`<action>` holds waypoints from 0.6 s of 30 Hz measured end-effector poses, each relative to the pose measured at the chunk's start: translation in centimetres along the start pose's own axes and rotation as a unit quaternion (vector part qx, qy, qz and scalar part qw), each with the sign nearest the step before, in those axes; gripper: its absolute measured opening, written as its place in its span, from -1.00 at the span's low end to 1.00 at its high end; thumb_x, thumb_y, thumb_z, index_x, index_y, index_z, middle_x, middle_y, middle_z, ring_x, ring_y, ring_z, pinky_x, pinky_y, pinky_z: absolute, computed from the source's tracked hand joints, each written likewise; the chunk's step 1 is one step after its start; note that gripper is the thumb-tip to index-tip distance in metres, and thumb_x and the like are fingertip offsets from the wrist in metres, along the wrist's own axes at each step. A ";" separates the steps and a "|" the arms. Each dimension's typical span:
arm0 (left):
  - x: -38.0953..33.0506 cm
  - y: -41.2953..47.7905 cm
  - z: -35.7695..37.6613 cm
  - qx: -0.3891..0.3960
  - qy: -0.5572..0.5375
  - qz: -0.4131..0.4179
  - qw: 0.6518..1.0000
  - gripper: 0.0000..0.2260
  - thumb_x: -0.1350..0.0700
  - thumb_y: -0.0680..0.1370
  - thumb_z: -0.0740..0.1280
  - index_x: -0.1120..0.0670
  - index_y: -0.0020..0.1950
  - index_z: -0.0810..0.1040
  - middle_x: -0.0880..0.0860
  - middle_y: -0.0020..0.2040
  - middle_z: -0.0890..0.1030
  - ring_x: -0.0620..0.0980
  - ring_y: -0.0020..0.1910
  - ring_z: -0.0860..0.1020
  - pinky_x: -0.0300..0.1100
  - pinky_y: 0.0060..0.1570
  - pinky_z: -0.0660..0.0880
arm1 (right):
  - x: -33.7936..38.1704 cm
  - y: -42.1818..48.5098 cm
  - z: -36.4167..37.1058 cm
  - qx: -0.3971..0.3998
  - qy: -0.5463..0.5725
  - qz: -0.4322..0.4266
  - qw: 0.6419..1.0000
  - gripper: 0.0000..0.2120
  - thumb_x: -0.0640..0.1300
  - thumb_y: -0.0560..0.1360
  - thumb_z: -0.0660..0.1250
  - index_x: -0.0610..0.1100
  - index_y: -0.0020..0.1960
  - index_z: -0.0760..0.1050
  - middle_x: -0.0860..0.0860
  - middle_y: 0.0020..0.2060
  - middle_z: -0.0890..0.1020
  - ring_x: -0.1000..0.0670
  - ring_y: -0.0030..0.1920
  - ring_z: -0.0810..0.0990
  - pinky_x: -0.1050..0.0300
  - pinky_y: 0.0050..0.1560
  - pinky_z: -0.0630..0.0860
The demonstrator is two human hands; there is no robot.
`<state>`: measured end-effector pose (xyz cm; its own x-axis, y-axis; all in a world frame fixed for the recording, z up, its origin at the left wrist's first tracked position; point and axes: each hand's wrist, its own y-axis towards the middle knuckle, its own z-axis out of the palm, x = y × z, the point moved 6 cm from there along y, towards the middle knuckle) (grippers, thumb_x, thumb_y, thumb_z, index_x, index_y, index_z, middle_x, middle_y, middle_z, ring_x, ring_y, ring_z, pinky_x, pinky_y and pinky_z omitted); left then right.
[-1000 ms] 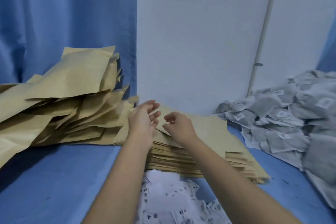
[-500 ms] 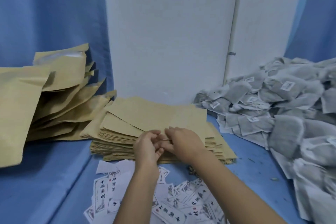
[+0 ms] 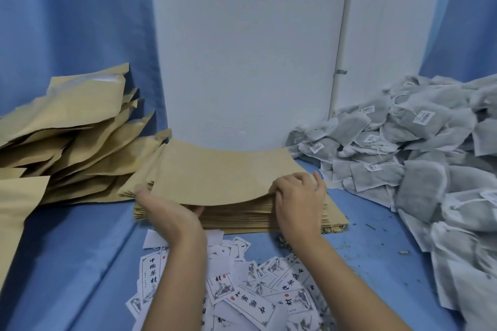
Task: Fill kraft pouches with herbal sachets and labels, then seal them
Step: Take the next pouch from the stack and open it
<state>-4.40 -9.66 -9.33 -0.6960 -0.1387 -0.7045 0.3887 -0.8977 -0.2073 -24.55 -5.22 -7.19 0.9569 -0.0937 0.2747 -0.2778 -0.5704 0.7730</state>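
**Kraft pouch lifted off the stack by both hands**

Kraft-brown and flat, the top pouch (image 3: 226, 172) is raised at its near edge and bows above the stack of empty pouches (image 3: 269, 219) at the middle of the table (image 3: 67, 250). I see the right hand (image 3: 298, 196) grasping its near right corner, fingers curled over the edge. The left hand (image 3: 166, 209) is at the near left corner with its fingers slid beneath the pouch. I cannot tell whether it grips or only supports.

Printed labels (image 3: 242, 301) lie scattered just in front of the stack, under both forearms. A heap of grey herbal sachets (image 3: 403, 148) fills the right side. A loose pile of kraft pouches (image 3: 80, 137) leans at the left. Behind stand a white panel (image 3: 242, 48) and a blue curtain (image 3: 67, 21).
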 end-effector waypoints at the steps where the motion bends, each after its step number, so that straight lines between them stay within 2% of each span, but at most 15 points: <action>1: -0.6 0.2 -0.1 -0.001 -0.018 -0.007 1.000 -0.65 -0.26 0.53 0.06 -0.11 -0.11 0.54 -0.10 -0.16 0.65 -0.08 -0.15 0.59 -0.18 -0.33 0.53 | -0.5 0.0 0.2 0.009 0.009 0.010 1.000 -0.82 -0.30 0.45 0.33 -0.07 -0.23 0.61 0.08 -0.21 0.67 -0.05 0.03 0.54 -0.12 0.39 0.13; 3: -1.4 0.6 -0.2 0.014 0.015 -0.028 0.999 -0.69 -0.19 0.54 0.09 -0.08 -0.18 0.53 -0.10 -0.25 0.65 -0.04 -0.14 0.58 -0.12 -0.22 0.54 | -1.2 -0.2 0.6 0.037 0.038 0.025 0.998 -0.77 -0.34 0.47 0.27 -0.08 -0.15 0.63 0.08 -0.04 0.67 -0.03 0.19 0.47 0.00 0.47 -0.14; 6: -1.9 1.3 0.3 0.064 0.173 -0.035 0.982 -0.86 0.09 0.55 0.23 0.02 -0.20 0.47 0.01 -0.19 0.56 0.00 -0.17 0.52 -0.12 -0.24 0.52 | -1.5 -0.2 0.9 0.063 0.065 0.033 0.995 -0.69 -0.44 0.43 0.21 -0.12 -0.10 0.63 0.03 0.14 0.63 0.00 0.35 0.39 0.08 0.47 -0.32; 8: -2.3 1.8 0.6 0.095 0.266 0.024 0.959 -0.81 0.28 0.55 0.22 0.09 -0.24 0.45 0.04 -0.22 0.51 0.05 -0.19 0.48 -0.15 -0.26 0.48 | -1.4 0.0 1.1 0.086 0.079 0.050 0.992 -0.60 -0.50 0.37 0.16 -0.13 -0.03 0.62 0.00 0.24 0.57 0.02 0.43 0.30 0.10 0.45 -0.40; 10: -2.7 2.0 1.1 0.115 0.334 0.113 0.929 -0.81 0.35 0.54 0.17 0.20 -0.23 0.49 0.08 -0.24 0.50 0.09 -0.18 0.45 -0.14 -0.21 0.40 | -1.1 0.2 1.1 0.107 0.091 0.066 0.988 -0.49 -0.53 0.32 0.13 -0.13 0.08 0.59 -0.03 0.35 0.48 0.03 0.49 0.20 0.17 0.41 -0.46; 11: -3.0 1.7 1.3 0.113 0.356 0.162 0.913 -0.82 0.34 0.54 0.15 0.25 -0.16 0.52 0.09 -0.23 0.50 0.08 -0.17 0.44 -0.15 -0.21 0.35 | -1.0 0.2 1.1 0.111 0.098 0.072 0.986 -0.44 -0.55 0.31 0.12 -0.13 0.16 0.57 -0.04 0.39 0.43 0.03 0.50 0.16 0.20 0.39 -0.47; 13: -3.9 0.1 1.8 0.092 0.354 0.269 0.891 -0.76 0.28 0.60 0.13 0.20 0.07 0.59 0.04 -0.11 0.56 0.05 -0.10 0.48 -0.20 -0.19 0.36 | -0.5 0.1 1.0 0.102 0.132 0.079 0.983 -0.39 -0.56 0.33 0.09 -0.15 0.25 0.52 -0.05 0.40 0.41 0.04 0.51 0.16 0.23 0.44 -0.39; 14: -4.4 -1.2 2.3 0.098 0.316 0.315 0.890 -0.72 0.25 0.62 0.13 0.11 0.22 0.57 -0.01 0.02 0.60 -0.01 0.00 0.52 -0.27 -0.10 0.42 | -0.1 0.0 0.9 0.097 0.162 0.086 0.978 -0.42 -0.55 0.37 0.07 -0.16 0.27 0.50 -0.04 0.39 0.42 0.04 0.50 0.18 0.25 0.48 -0.25; 15: -4.7 -2.5 2.9 0.127 0.269 0.357 0.886 -0.67 0.24 0.63 0.13 0.01 0.33 0.51 -0.09 0.17 0.58 -0.11 0.14 0.51 -0.40 0.03 0.42 | 0.2 -0.2 0.8 0.098 0.199 0.099 0.970 -0.46 -0.52 0.42 0.06 -0.16 0.28 0.49 -0.02 0.38 0.43 0.06 0.48 0.21 0.31 0.46 -0.09; 16: -4.9 -3.9 3.8 0.176 0.236 0.398 0.869 -0.61 0.28 0.63 0.12 -0.07 0.37 0.42 -0.17 0.27 0.50 -0.21 0.26 0.44 -0.49 0.17 0.33 | 0.5 -0.4 0.8 0.106 0.237 0.114 0.959 -0.50 -0.47 0.47 0.07 -0.14 0.30 0.48 0.01 0.36 0.45 0.09 0.44 0.26 0.38 0.39 0.04; 18: -4.2 -6.0 5.3 0.285 0.254 0.461 0.801 -0.49 0.40 0.59 0.10 -0.10 0.39 0.34 -0.19 0.39 0.36 -0.24 0.41 0.29 -0.39 0.38 0.18 | 1.3 -0.7 0.6 0.127 0.308 0.146 0.932 -0.55 -0.37 0.51 0.10 -0.08 0.32 0.47 0.08 0.29 0.50 0.16 0.30 0.39 0.44 0.24 0.22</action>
<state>-7.01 -5.94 -1.53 0.1187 -0.7946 -0.5954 0.1567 -0.5771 0.8015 -23.10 -5.43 -7.71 0.5922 0.1655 0.7886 -0.4158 -0.7755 0.4750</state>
